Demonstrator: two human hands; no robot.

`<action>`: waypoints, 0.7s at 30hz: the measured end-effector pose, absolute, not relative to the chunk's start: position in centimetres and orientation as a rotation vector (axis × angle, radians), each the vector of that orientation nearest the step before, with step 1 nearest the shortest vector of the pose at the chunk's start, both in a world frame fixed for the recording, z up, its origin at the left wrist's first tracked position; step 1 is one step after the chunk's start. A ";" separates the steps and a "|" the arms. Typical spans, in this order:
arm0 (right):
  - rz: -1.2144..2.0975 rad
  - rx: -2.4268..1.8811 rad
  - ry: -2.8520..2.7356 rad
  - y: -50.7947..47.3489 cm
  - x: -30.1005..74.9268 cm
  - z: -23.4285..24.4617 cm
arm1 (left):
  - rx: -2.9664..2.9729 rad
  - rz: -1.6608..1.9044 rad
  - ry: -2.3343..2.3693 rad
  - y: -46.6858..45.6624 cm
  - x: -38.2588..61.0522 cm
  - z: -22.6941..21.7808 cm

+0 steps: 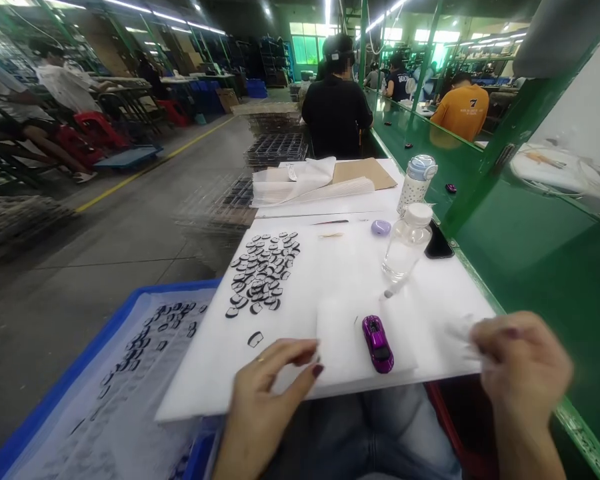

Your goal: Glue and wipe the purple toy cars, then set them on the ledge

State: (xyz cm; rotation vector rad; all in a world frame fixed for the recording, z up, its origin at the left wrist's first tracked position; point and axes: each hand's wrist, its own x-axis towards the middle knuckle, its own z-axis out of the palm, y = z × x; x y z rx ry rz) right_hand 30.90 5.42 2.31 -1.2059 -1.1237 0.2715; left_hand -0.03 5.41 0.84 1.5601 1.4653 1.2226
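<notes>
Head view showed the left hand (267,387) spread, fingertips on the white board (330,280) near a purple toy car (378,343); the right hand (517,363) pinched a blurred white wipe (461,333). Steadying the board helps.

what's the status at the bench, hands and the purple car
Left hand on white board edge, holds nothing. Right hand blurred, pinching something pale. Purple toy car on board between them, untouched. Pile of small black parts behind the left hand.
</notes>
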 end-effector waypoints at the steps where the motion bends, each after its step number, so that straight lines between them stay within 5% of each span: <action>1: 0.367 -1.178 -1.276 4.9 28.9 2.7 | 1.471 1.235 1.247 5.6 1.7 0.9; 5: 0.594 -1.094 -1.571 4.1 24.4 3.6 | 0.916 1.328 0.764 6.3 6.7 0.7; 21: -0.130 -0.864 -2.003 5.4 22.2 4.2 | 0.441 1.275 0.610 6.2 7.5 0.6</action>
